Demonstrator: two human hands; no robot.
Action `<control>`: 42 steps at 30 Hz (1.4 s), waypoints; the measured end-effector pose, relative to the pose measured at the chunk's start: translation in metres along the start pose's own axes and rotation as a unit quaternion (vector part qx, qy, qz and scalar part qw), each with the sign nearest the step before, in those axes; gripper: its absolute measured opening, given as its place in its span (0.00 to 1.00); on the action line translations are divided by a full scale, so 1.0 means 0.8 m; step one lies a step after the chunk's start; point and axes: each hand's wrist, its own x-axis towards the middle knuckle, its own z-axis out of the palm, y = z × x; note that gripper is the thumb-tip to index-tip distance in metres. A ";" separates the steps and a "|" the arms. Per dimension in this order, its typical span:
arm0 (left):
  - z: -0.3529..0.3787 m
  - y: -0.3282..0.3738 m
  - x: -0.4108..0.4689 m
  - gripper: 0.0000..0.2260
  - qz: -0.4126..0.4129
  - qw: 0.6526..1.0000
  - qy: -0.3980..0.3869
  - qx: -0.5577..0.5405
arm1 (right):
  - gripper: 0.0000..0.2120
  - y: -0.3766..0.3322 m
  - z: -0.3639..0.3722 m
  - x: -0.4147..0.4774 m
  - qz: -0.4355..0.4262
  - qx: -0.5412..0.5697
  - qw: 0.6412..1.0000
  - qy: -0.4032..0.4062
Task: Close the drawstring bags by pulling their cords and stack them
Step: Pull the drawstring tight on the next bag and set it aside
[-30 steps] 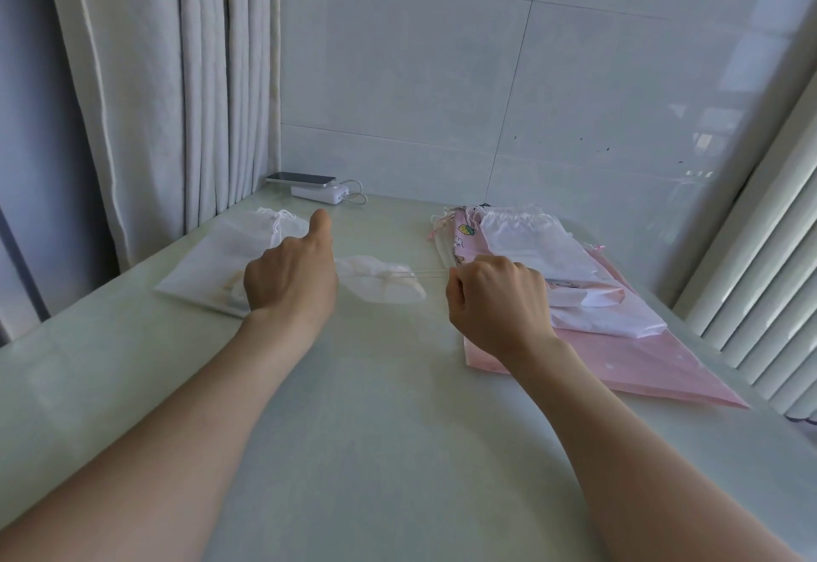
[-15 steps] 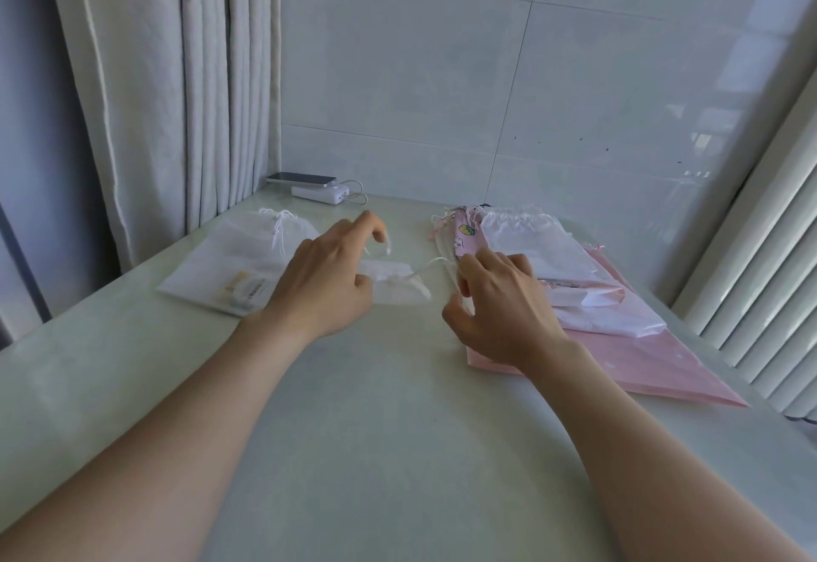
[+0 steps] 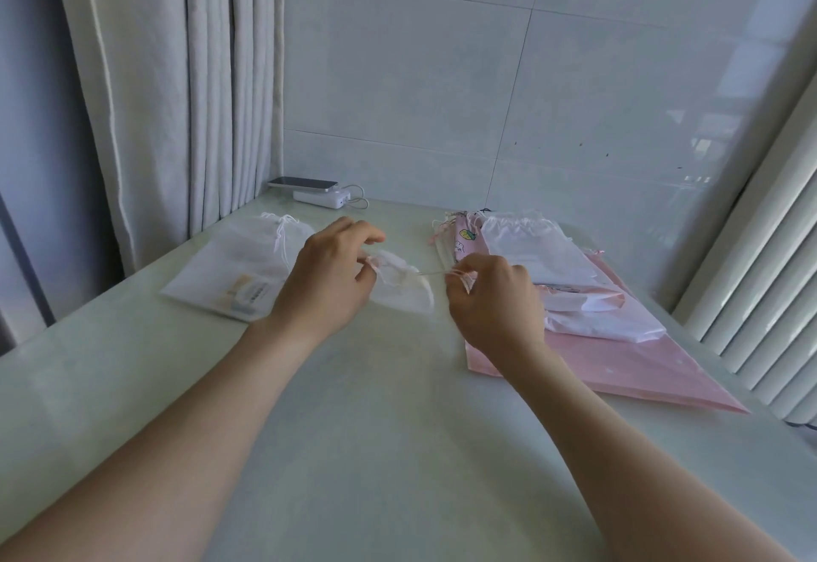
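A small sheer white drawstring bag (image 3: 404, 289) lies on the table between my hands. My left hand (image 3: 329, 281) pinches its gathered mouth at the left end. My right hand (image 3: 490, 296) pinches the bag's thin cord (image 3: 435, 273), which runs taut from the bag to my fingers. A larger white bag (image 3: 234, 269) with its cords drawn lies flat at the left. At the right is a pile of bags (image 3: 570, 296): white ones on top of a big pink one (image 3: 619, 367).
A phone (image 3: 303, 183) on a white power bank (image 3: 320, 199) with a cable sits at the back by the curtain (image 3: 177, 88). A tiled wall closes the back. Vertical slats (image 3: 760, 278) stand at the right edge of the pale table (image 3: 376, 429).
Both hands let go, reached in toward the small bag and took a new hold: the left on its mouth, the right on the cord, now stretched taut again.
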 end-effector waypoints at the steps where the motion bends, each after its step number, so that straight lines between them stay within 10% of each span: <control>1: 0.000 -0.001 0.002 0.11 -0.010 1.000 0.016 -0.002 | 0.09 -0.001 0.001 0.000 0.013 0.076 0.997 -0.020; 6: -0.007 0.006 0.004 0.09 -0.015 0.999 0.024 -0.020 | 0.11 -0.008 -0.005 0.002 0.066 0.395 0.912 -0.088; 12: -0.004 0.025 0.005 0.09 0.000 0.999 0.022 -0.034 | 0.08 -0.004 0.018 -0.004 -0.153 0.186 0.966 0.093; 20: 0.006 0.046 -0.008 0.17 -0.150 0.976 -0.155 0.020 | 0.06 -0.003 0.026 -0.019 -0.300 0.134 0.943 -0.060; 35: 0.015 0.049 -0.002 0.23 -0.337 0.920 -0.131 -0.151 | 0.16 -0.016 0.000 -0.004 0.020 0.229 0.931 -0.282; 42: 0.013 0.062 0.005 0.20 -0.454 0.805 -0.093 -0.371 | 0.15 -0.019 -0.004 -0.009 0.132 0.372 0.881 -0.260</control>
